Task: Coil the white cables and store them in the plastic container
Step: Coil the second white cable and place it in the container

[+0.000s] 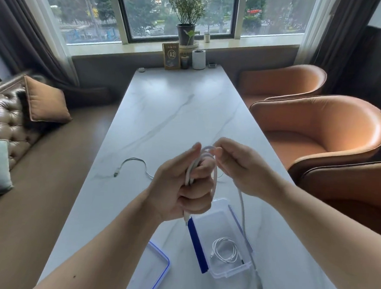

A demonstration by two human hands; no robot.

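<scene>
Landmark: an open plastic box (222, 216) on the marble surface (176, 111), lid (153, 270) lying just left of it.
Done: one coiled cable (225, 250) lies inside the box.
In hand: a white cable (215, 180) held above the box; loops run roughly upright, loose tail hanging down past the box's right wall.
Left hand (182, 189): grip clenched round the gathered loops.
Right hand (240, 166): grip pinching the top loop.
Left to do: a thin cable (134, 163) lies uncoiled beyond the box; the held one looks about half wound.
</scene>
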